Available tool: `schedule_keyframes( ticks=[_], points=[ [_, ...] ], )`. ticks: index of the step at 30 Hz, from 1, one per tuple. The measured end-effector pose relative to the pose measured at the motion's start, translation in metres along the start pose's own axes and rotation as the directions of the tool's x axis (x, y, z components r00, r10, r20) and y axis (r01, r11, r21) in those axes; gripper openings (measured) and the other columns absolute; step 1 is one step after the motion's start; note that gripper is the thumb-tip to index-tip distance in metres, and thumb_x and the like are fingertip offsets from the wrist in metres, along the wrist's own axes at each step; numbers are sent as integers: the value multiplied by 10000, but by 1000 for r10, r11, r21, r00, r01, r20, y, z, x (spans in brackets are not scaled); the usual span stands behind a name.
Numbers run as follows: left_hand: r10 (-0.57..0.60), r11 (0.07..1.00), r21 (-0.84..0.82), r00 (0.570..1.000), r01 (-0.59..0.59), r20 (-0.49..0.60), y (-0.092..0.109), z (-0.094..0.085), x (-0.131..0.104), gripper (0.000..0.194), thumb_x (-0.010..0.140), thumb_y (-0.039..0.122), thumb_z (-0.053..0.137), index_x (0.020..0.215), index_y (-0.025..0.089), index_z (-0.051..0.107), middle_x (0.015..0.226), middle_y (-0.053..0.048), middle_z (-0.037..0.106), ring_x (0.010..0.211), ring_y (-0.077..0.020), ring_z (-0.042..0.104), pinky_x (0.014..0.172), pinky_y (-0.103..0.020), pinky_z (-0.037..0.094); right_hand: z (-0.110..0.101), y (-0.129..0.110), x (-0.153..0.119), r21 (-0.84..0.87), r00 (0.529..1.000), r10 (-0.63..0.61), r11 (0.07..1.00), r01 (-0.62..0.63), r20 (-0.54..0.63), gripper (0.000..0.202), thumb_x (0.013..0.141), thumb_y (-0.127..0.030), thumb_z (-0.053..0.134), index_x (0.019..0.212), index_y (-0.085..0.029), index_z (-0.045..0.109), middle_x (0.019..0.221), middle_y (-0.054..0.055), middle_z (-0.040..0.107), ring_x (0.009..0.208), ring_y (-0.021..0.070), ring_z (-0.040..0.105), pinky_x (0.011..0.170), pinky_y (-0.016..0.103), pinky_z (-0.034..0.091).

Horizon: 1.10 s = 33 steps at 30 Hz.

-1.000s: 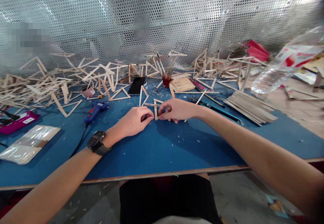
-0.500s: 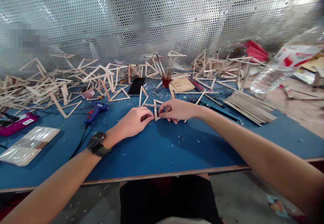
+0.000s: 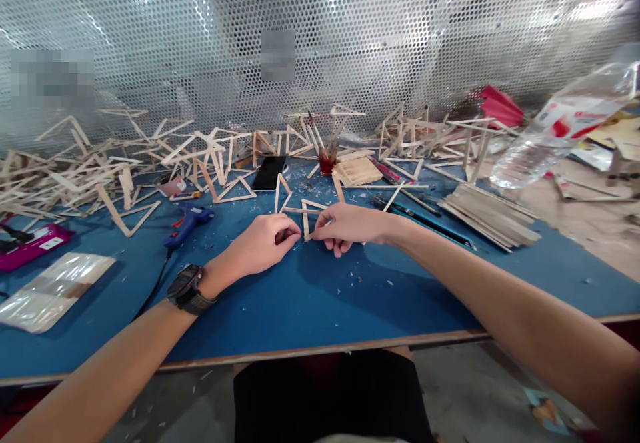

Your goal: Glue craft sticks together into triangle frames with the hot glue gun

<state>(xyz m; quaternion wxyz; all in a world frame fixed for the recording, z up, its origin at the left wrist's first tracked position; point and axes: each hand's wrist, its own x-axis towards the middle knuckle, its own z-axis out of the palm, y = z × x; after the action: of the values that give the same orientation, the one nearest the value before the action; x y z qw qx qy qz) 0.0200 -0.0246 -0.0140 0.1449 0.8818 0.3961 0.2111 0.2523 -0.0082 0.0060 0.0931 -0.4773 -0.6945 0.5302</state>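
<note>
A small frame of thin wooden sticks (image 3: 305, 219) lies on the blue tabletop between my hands. My right hand (image 3: 350, 224) comes from the right, its thumb and forefinger pinched at the frame's lower corner, covering part of it. On the other side, my left hand (image 3: 267, 239) is curled with thumb and fingertips together, close to the same corner. Whatever sits between those left fingertips is too small to make out. Just behind the left hand stands another angled stick piece (image 3: 283, 191). A dark watch (image 3: 189, 288) is on my left wrist.
Jumbled stick frames (image 3: 65, 169) fill the back left. A blue glue gun (image 3: 186, 224) and a clear packet (image 3: 55, 291) lie left. Beyond my hands are a phone (image 3: 269, 173) and a red jar (image 3: 327, 164). Loose sticks (image 3: 490, 215) and a plastic bottle (image 3: 545, 133) are right.
My right hand has lowered very slightly and its lower fingers hang a little further down. The left hand stays at the frame's corner. The whole view has shifted slightly.
</note>
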Motion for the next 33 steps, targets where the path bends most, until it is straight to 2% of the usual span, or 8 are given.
schedule_keyframes(
  ticks=[5, 11, 18, 26, 33],
  points=[
    [8, 1000, 9, 1000, -8, -4, -1, 2, 1, 199, 964, 282, 576, 899, 194, 742, 752, -22, 630, 650, -148, 553, 616, -280, 419, 4, 4, 6, 33, 1000, 17, 999, -17, -3, 335, 717, -472, 828, 732, -181, 661, 729, 46, 740, 595, 138, 691, 531, 221, 532],
    [17, 1000, 2, 1000, -17, -1, -2, 2, 1, 207, 968, 284, 570, 910, 194, 747, 752, -22, 627, 657, -149, 554, 616, -284, 417, 4, 5, 7, -9, 1000, 16, 1000, -16, -20, 347, 735, -492, 813, 726, -184, 653, 703, 44, 737, 593, 137, 687, 527, 221, 513],
    [7, 1000, 8, 1000, -7, 12, 0, 2, 0, 202, 970, 275, 567, 914, 196, 745, 762, -20, 627, 666, -148, 556, 625, -288, 415, 1, 2, 3, 18, 1000, 21, 1000, -21, 15, 379, 722, -514, 828, 749, -177, 657, 715, 42, 733, 599, 124, 674, 522, 210, 494],
    [23, 1000, 9, 1000, -23, 1, 0, 2, 1, 209, 970, 275, 565, 908, 191, 746, 763, -24, 631, 668, -152, 566, 638, -292, 431, 2, 5, 6, 12, 1000, 21, 1000, -20, -5, 405, 715, -539, 830, 752, -185, 638, 718, 42, 734, 595, 129, 670, 517, 217, 481],
    [25, 1000, 7, 1000, -25, -4, 0, 3, 1, 188, 964, 257, 575, 891, 188, 735, 754, -14, 618, 662, -145, 556, 637, -288, 420, 0, -2, 0, 2, 999, 30, 1000, -30, 25, 377, 723, -506, 830, 773, -181, 646, 709, 27, 724, 588, 115, 656, 516, 210, 466]
  ],
)
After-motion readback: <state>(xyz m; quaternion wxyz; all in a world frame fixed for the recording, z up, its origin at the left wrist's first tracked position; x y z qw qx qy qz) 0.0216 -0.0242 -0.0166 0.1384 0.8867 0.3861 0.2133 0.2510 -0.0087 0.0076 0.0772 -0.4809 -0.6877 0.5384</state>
